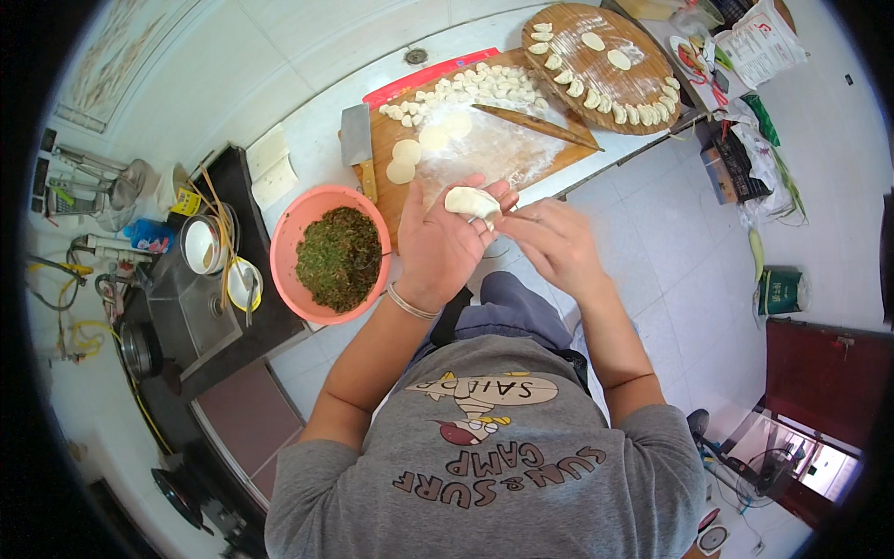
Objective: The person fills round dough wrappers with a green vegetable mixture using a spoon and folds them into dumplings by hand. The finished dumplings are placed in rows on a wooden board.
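A folded dumpling (472, 202), pale and half-moon shaped, rests across the fingers of my left hand (436, 250), which is palm up and cupped under it. The fingers of my right hand (562, 244) meet the dumpling's right edge, thumb and forefinger drawn together there. Both hands are in front of a floured wooden board (512, 168). On the board lie several round wrappers (406, 153), small dough pieces (466, 88) and a thin rolling pin (535, 127). To the left of my left hand stands a pink bowl (280, 244) of chopped green filling (337, 259).
A cleaver (357, 140) lies on the board's left side. Several finished dumplings and two wrappers sit on a round wooden board (643, 79) at the far right. At left are a sink (191, 321) and a white bowl with a spoon (244, 279). Bags (759, 47) stand at right.
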Available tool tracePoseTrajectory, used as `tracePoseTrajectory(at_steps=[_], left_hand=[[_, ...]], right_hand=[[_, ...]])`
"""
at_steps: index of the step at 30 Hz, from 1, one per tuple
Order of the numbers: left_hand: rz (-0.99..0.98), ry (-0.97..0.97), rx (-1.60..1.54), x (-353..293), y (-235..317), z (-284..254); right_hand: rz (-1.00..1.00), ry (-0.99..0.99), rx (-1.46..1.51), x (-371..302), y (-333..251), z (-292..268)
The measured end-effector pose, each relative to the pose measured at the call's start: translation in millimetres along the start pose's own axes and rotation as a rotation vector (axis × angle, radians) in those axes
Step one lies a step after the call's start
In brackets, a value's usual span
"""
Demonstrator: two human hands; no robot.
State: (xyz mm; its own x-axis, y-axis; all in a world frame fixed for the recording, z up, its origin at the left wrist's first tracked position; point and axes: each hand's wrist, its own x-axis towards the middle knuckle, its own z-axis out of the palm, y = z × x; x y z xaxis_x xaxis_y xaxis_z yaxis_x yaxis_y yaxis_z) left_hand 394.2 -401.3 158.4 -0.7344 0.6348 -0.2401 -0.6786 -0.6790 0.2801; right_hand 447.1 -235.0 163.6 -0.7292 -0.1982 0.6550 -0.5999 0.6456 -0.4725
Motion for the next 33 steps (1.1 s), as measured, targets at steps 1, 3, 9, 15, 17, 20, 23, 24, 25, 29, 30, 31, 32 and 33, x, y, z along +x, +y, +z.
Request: tracePoseTrajectory(at_steps=[1,3,9,15,17,20,23,24,25,29,30,31,32,33], left_hand=[[0.007,-0.003,-0.003,0.1,-0.4,0.8],[-0.001,-0.016,-0.034,-0.8,-3.1,1.9],[0.005,-0.009,-0.064,-0.4,-7.0,7.8],[0.065,-0.053,-0.015,-0.3,-17.6,3.1],[0.097,-0.058,0.020,-1.4,-19.3,1.6],[0.117,-0.064,0.073,-2.9,-17.5,0.8],[0.055,-0.062,0.028,-5.3,-8.5,-0.2],[0.043,-0.056,0.026,-6.3,-6.4,-1.1],[0.028,-0.052,0.025,-6.7,-5.4,-0.9],[0.010,-0.044,0.064,-8.1,-5.7,2.2],[0.010,-0.036,0.070,-8.1,-6.0,4.0],[0.011,-0.027,0.075,-8.5,-6.2,4.7],[0.005,-0.038,0.072,-8.1,-6.6,3.2],[-0.001,-0.049,0.068,-7.2,-7.2,0.4]], right_hand=[[-0.001,-0.010,-0.008,-1.7,-0.7,1.9],[-0.004,-0.030,-0.024,-4.0,-1.5,4.4],[0.107,0.125,0.020,-6.5,-0.4,12.1],[0.720,0.275,0.320,-10.6,-14.9,24.5],[0.684,0.219,0.257,-10.0,-17.8,23.0],[0.572,0.157,0.175,-8.6,-18.8,17.7],[0.361,0.104,0.075,-4.8,-13.5,4.9],[0.279,0.086,0.038,-3.2,-10.0,1.2],[0.226,0.062,0.039,-3.4,-5.4,-0.6],[0.115,-0.009,0.056,-4.8,3.8,-2.9],[0.113,-0.020,0.062,-4.5,4.2,-3.1],[0.106,-0.020,0.064,-3.7,3.9,-3.1],[0.100,-0.021,0.065,-2.4,3.3,-3.2],[0.094,-0.021,0.066,-1.5,2.9,-3.0]])
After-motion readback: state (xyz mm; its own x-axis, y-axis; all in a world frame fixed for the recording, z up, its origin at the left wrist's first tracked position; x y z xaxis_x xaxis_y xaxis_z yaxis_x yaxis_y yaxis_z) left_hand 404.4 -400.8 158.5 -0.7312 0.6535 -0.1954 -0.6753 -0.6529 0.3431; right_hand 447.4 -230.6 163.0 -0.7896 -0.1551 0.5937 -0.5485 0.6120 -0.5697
